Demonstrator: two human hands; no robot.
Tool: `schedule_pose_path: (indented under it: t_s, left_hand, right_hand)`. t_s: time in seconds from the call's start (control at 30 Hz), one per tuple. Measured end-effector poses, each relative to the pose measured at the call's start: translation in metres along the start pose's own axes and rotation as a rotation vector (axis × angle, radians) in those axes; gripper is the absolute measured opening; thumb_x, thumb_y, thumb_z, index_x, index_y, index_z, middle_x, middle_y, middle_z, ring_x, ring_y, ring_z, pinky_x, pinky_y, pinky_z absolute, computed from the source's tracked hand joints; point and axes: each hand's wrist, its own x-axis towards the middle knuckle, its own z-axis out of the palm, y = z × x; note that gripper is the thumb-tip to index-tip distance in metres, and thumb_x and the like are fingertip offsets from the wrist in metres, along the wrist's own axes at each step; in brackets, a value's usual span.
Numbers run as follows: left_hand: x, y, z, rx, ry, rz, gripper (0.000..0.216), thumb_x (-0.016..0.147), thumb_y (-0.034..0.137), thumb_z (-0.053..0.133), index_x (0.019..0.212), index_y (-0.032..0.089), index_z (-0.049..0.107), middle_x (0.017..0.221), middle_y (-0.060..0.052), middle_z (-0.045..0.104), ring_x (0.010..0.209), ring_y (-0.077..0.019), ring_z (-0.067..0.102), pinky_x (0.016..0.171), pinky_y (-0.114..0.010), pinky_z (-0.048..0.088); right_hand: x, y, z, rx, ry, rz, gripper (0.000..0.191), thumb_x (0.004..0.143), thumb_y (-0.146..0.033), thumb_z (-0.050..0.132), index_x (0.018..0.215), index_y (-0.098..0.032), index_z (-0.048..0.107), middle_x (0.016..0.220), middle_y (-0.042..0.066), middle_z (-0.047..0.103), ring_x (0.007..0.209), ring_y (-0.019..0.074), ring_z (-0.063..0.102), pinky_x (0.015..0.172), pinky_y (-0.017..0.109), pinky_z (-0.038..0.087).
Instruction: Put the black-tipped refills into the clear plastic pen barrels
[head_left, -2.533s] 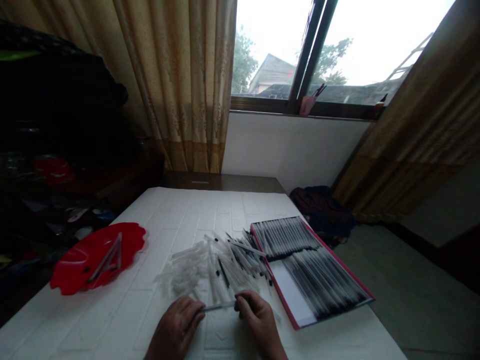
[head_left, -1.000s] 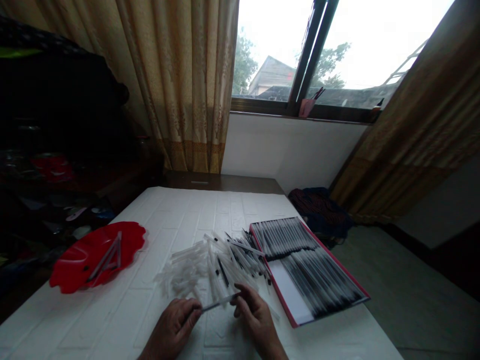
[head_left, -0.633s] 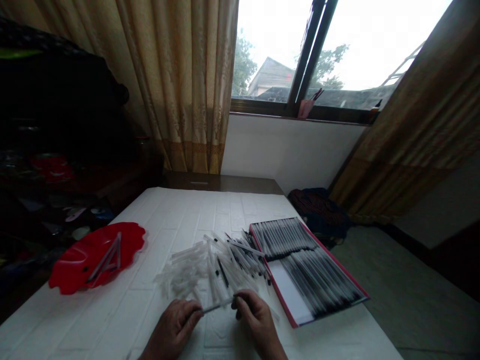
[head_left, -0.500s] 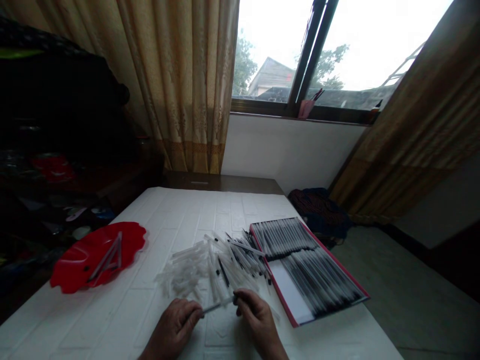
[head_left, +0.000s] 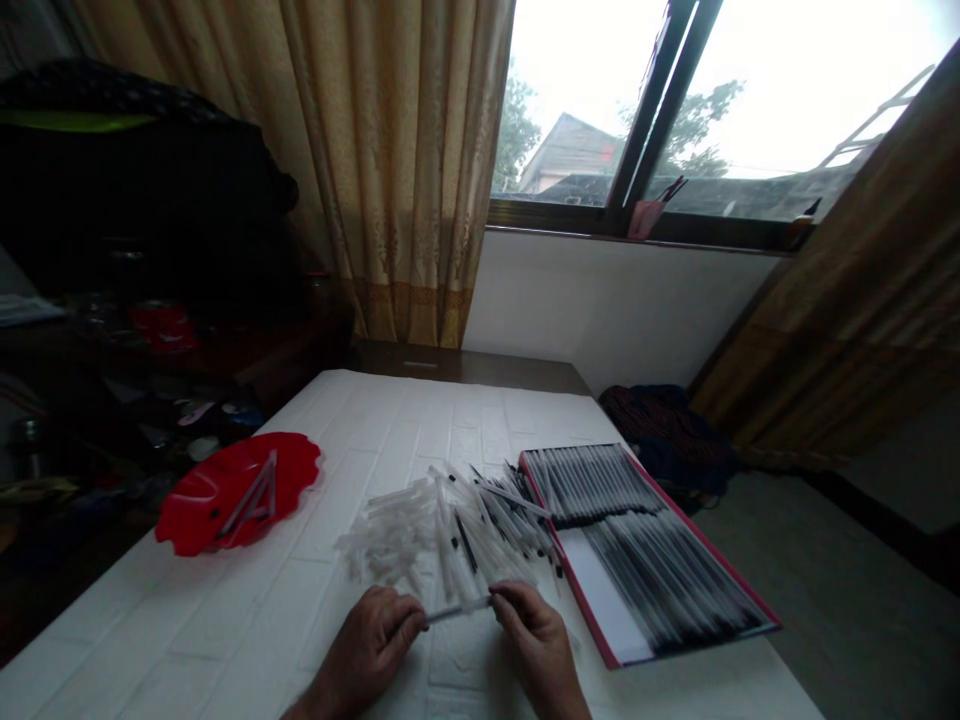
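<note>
Near the front of the table, my left hand (head_left: 379,635) pinches the left end of a slim pen (head_left: 459,608). My right hand (head_left: 531,630) grips its other end, where a translucent cap or sleeve seems to cover it. The pen is held almost level, rising slightly to the right. Just beyond my hands lies a heap of clear plastic caps (head_left: 390,530), with loose dark-tipped pens (head_left: 499,515) scattered beside it. To the right, a red-edged box (head_left: 604,605) holds two rows of pens with clear caps, its white bottom bare at the near left.
A red scalloped dish (head_left: 191,505) with a few clear pieces and a small black one stands at the left of the white table (head_left: 225,640). Dark cluttered furniture (head_left: 285,340) borders the left side. A bundle of dark cloth (head_left: 667,430) lies beyond the right edge.
The view has turned a little to the left, so everything sits further right. Both hands still hold the pen between them, in much the same position over the table.
</note>
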Motion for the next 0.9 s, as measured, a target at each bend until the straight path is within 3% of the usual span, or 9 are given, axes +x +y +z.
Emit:
schedule_pose_path:
  t_s: [0.1, 0.37, 0.47, 0.6, 0.9]
  left_hand:
    - [0.0, -0.001, 0.001, -0.005, -0.003, -0.003, 0.035, 0.093, 0.04, 0.039, 0.074, 0.022, 0.063, 0.069, 0.0, 0.066, 0.069, -0.0145, 0.059, 0.066, -0.025, 0.043]
    - [0.001, -0.001, 0.0, -0.038, 0.006, -0.004, 0.038, 0.093, 0.039, 0.038, 0.07, 0.022, 0.063, 0.068, 0.0, 0.066, 0.069, -0.0144, 0.06, 0.066, -0.024, 0.044]
    - [0.002, 0.0, -0.002, -0.036, 0.008, 0.007, 0.038, 0.093, 0.041, 0.038, 0.07, 0.023, 0.063, 0.067, 0.0, 0.065, 0.067, -0.014, 0.06, 0.064, -0.023, 0.045]
    - [0.002, 0.0, -0.002, -0.023, 0.004, 0.007, 0.039, 0.093, 0.041, 0.037, 0.071, 0.023, 0.063, 0.067, 0.0, 0.065, 0.067, -0.0142, 0.06, 0.064, -0.023, 0.045]
    - [0.0, -0.008, 0.003, -0.043, -0.018, -0.015, 0.041, 0.093, 0.042, 0.036, 0.07, 0.022, 0.063, 0.067, 0.0, 0.065, 0.068, -0.0141, 0.06, 0.066, -0.023, 0.044]
  right_hand:
    - [0.001, 0.003, -0.003, 0.077, -0.011, 0.045, 0.028, 0.068, -0.046, 0.075, 0.081, -0.021, 0.074, 0.081, 0.006, 0.073, 0.082, 0.0244, 0.066, 0.076, 0.032, 0.052]
    - [-0.001, 0.0, -0.005, 0.215, -0.078, 0.079, 0.04, 0.064, -0.046, 0.078, 0.096, -0.021, 0.07, 0.088, 0.008, 0.073, 0.088, 0.0251, 0.067, 0.08, 0.034, 0.051]
    - [0.001, -0.004, -0.003, 0.135, -0.086, 0.102, 0.038, 0.07, -0.051, 0.071, 0.093, -0.02, 0.07, 0.081, 0.006, 0.072, 0.074, 0.0208, 0.066, 0.068, 0.029, 0.052]
    - [0.002, -0.008, 0.002, -0.001, -0.069, 0.143, 0.037, 0.075, -0.053, 0.064, 0.065, -0.017, 0.065, 0.054, -0.001, 0.06, 0.046, 0.0118, 0.052, 0.046, 0.021, 0.041]
    - [0.002, -0.023, -0.004, -0.054, -0.157, 0.045, 0.021, 0.076, -0.039, 0.066, 0.079, -0.018, 0.07, 0.066, 0.001, 0.064, 0.06, 0.0158, 0.056, 0.057, 0.025, 0.045]
